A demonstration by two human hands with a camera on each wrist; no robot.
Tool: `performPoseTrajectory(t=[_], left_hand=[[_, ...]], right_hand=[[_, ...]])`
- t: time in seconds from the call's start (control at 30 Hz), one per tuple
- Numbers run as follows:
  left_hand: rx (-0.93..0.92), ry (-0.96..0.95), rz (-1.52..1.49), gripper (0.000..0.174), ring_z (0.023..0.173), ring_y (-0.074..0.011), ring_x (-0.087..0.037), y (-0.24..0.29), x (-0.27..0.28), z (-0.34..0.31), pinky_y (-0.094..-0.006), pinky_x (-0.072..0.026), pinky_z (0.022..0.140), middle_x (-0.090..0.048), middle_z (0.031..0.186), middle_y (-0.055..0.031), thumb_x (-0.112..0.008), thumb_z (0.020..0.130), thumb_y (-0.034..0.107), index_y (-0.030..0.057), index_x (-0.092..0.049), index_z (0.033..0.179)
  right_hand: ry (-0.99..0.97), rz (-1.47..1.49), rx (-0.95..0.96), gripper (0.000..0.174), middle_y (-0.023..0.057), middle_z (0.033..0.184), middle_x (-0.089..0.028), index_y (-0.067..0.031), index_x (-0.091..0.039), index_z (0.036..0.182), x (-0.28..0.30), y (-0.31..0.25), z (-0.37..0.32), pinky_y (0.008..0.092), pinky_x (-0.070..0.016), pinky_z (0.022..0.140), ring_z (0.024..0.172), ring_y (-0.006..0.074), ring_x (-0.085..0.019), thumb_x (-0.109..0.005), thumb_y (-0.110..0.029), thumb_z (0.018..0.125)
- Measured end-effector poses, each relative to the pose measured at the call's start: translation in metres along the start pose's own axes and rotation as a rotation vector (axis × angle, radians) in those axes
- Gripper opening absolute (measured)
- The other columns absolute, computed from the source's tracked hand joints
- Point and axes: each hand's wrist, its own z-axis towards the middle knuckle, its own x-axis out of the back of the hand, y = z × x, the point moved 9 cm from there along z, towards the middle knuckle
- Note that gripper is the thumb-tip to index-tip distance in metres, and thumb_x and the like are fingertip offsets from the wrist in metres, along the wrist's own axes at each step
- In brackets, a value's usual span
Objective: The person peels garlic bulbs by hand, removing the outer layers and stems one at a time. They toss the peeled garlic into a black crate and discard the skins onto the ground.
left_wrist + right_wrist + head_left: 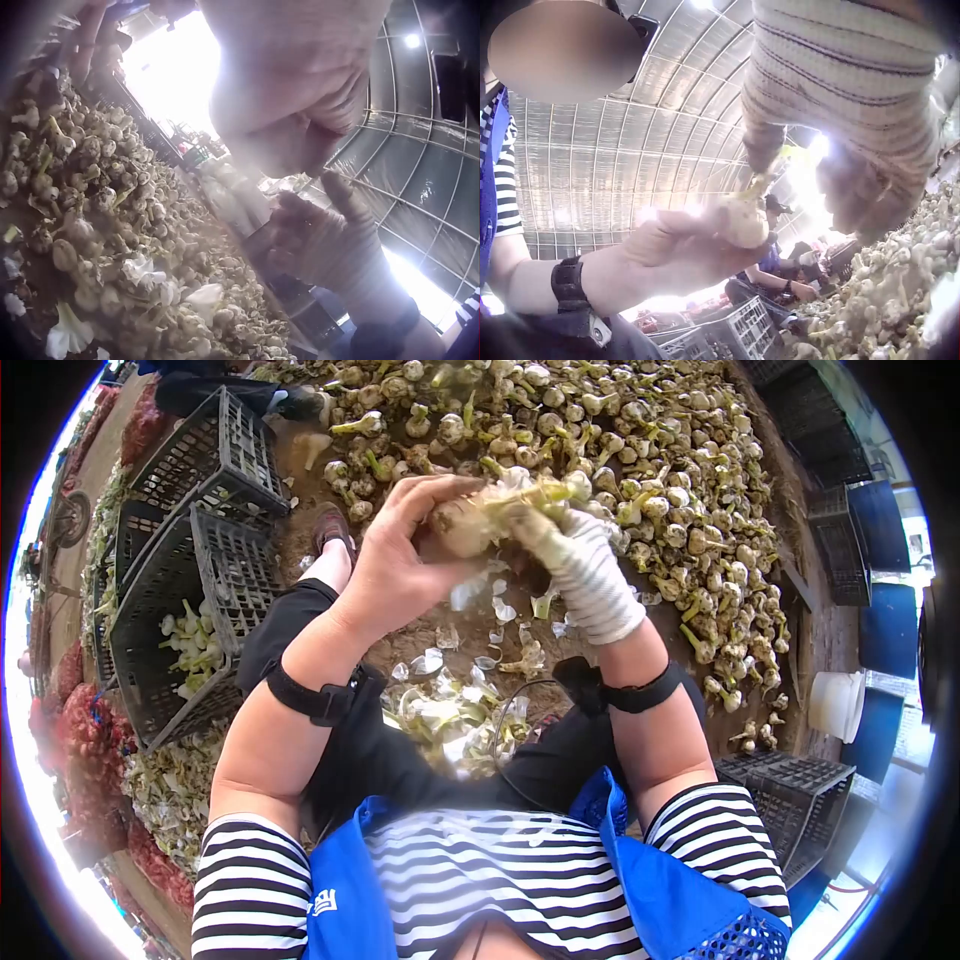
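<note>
My bare left hand [408, 552] held a round, off-white garlic bulb [462, 528] while my right hand [588, 568], white-gloved, pinched its pale-green stalk [542, 495] beside it; too hard a tug could have slipped the bulb loose.

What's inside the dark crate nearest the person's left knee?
Several pale garlic bulbs with stems lie heaped inside the crate. Its slatted side covers part of the bottom, so anything hidden there can't be seen.
</note>
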Motion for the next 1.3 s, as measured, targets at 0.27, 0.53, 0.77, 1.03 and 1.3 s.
performPoseTrajectory(t=[0.27,0.53,0.77,1.03,1.3], left_hand=[[0.207,-0.020,-0.366,0.064,0.106,-0.0180,-0.049,-0.013,-0.009,-0.005,-0.0275,-0.0382,0.092,-0.049,0.110,-0.0081,-0.074,0.060,-0.002,0.0052,-0.050,0.119],[-0.205,0.056,0.436,0.053,0.101,-0.0274,-0.052,0.028,-0.007,-0.006,-0.0319,-0.0485,0.080,-0.047,0.110,-0.0117,-0.064,0.061,-0.008,0.0166,-0.060,0.108],[-0.214,0.059,0.438,0.058,0.102,-0.0263,-0.051,0.026,-0.017,-0.008,-0.0315,-0.0464,0.085,-0.046,0.113,-0.0098,-0.067,0.055,-0.010,0.0154,-0.060,0.107],[0.238,-0.036,-0.381,0.069,0.110,-0.0171,-0.048,-0.022,-0.023,-0.009,-0.0285,-0.0373,0.095,-0.050,0.118,-0.0047,-0.069,0.061,-0.011,0.0034,-0.044,0.123],[0.576,-0.100,-1.007,0.055,0.097,-0.0158,-0.056,-0.029,-0.035,-0.020,-0.0283,-0.0448,0.086,-0.058,0.106,-0.0083,-0.066,0.074,0.000,0.0039,-0.043,0.125]], right_hand=[[-0.069,0.123,-0.051,0.026,-0.0011,0.067,-0.057,-0.0058,-0.061,0.091,-0.013,0.002,-0.006,0.0194,-0.0398,0.045,0.053,0.0062,-0.051,-0.065,-0.029,0.079],[-0.005,0.267,-0.170,0.025,0.0009,0.072,-0.057,-0.0063,-0.059,0.093,-0.015,0.030,-0.008,0.0249,-0.0457,0.046,0.055,0.0107,-0.055,-0.063,-0.026,0.079],[0.057,0.482,-0.304,0.014,-0.0008,0.066,-0.055,-0.0088,-0.060,0.081,-0.015,0.056,-0.006,0.0217,-0.0370,0.041,0.049,0.0081,-0.050,-0.058,-0.022,0.077],[0.017,0.548,-0.257,0.018,-0.0025,0.065,-0.055,-0.0075,-0.062,0.088,-0.017,0.041,-0.009,0.0187,-0.0322,0.040,0.047,0.0044,-0.045,-0.051,-0.014,0.076],[-0.189,0.403,-0.201,0.026,-0.0024,0.065,-0.055,-0.0040,-0.062,0.095,-0.023,0.013,-0.014,0.0194,-0.0371,0.042,0.051,0.0046,-0.048,-0.052,-0.011,0.073]])
